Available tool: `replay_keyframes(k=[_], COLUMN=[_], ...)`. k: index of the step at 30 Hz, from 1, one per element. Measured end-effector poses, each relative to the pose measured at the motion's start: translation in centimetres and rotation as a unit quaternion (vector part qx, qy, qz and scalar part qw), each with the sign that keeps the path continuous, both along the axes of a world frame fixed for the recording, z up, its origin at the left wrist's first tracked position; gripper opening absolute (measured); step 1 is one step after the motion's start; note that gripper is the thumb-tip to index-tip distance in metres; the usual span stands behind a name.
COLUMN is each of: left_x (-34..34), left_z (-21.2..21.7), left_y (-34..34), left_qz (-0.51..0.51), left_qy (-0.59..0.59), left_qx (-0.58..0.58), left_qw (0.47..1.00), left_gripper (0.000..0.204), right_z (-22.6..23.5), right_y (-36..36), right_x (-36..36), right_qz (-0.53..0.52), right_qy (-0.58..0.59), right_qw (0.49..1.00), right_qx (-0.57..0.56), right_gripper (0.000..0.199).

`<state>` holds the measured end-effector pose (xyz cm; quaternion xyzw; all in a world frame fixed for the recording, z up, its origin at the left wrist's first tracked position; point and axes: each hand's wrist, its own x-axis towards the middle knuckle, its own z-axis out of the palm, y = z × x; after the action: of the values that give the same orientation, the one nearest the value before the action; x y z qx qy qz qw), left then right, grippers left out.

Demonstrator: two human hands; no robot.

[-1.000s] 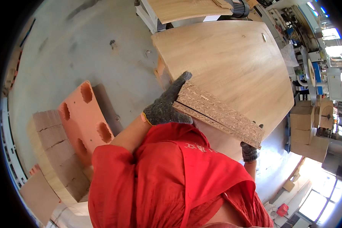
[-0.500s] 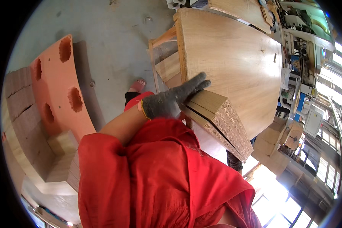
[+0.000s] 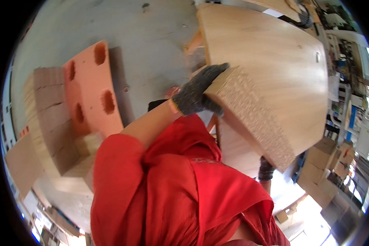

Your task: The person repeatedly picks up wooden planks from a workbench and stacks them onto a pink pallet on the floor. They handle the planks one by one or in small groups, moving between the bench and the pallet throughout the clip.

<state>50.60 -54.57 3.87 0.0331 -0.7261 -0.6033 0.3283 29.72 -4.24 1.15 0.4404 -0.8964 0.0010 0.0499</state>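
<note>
A stack of particle boards, its rough chip edges facing up, hangs tilted over the near side of the wood-topped table. My left hand, in a dark grey glove, is closed round the upper left end of the stack, fingers over the top and thumb along the near side. At the lower right end is my gloved right hand, mostly hidden behind the boards; it appears to grip them from below.
To the left stands a pink pallet with ragged oval holes, beside stacked wooden boards. Cardboard boxes lie at the right, near machinery and shelving. A table leg stands at the table's left end.
My left hand has gone from lying outstretched against the boards' end to clasping it. The boards have come together, closing the dark gap, and the stack has risen and tilted. The whole view has shifted.
</note>
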Motion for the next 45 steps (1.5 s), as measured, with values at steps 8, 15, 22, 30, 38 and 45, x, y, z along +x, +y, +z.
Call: replay_keyframes(k=[8,15,22,30,38,45], left_x=[9.0,24.8,42.4,64.3,85.0,94.7], left_z=[6.2,6.1,0.9,-5.6,-29.3,-36.5], left_y=[5.0,8.7,10.6,6.4,0.1,-5.0], left_qz=[0.191,0.343,0.476,0.443,0.416,0.559], left_qy=[-0.231,-0.254,-0.349,-0.432,-0.5,-0.576], left_qx=[0.04,0.33,0.323,0.369,0.285,0.414], left_qw=[0.953,0.842,0.74,0.693,0.704,0.43], left_gripper=[0.081,0.059,0.066,0.072,0.074,0.098], right_z=[5.2,5.6,0.2,-9.5,-26.7,-39.9], right_y=[-9.2,-20.9,-32.0,-36.4,-40.3,-43.5], right_x=[1.9,8.5,22.6,45.4,63.3,76.5], right_qz=[-0.135,-0.009,0.083,0.044,-0.038,-0.078], right_qy=[-0.489,-0.612,-0.666,-0.726,-0.774,-0.808], right_qw=[0.814,0.771,0.738,0.686,0.618,0.574], right_qx=[-0.282,-0.175,-0.069,0.027,0.131,0.112], right_gripper=[0.065,0.059,0.04,0.048,0.056,0.06])
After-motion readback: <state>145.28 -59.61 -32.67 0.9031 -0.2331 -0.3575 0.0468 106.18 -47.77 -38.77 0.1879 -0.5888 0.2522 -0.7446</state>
